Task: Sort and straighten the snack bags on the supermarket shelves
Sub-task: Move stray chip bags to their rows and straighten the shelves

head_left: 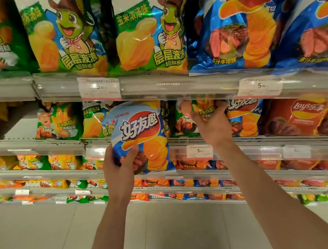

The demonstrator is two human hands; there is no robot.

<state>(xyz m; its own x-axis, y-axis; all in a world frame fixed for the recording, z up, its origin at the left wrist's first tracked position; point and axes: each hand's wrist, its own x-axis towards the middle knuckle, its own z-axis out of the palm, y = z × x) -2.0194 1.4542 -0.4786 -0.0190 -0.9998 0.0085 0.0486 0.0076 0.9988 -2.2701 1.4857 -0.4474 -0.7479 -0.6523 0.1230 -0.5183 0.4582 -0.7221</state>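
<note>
Left hand (pixel 121 164) raised, grips a glossy blue crinkled chip bag (pixel 140 136) by its lower corner. Right hand (pixel 211 124) reaches up, fingers curled on a green foil snack bag (pixel 186 118) on the shelf (pixel 260 145).

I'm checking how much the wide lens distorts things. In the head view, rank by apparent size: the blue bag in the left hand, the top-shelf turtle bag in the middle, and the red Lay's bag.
1. Turtle bag, largest, though nearest the lens.
2. Blue bag in the left hand.
3. Lay's bag, smallest; partly hidden, so unsure.
</note>
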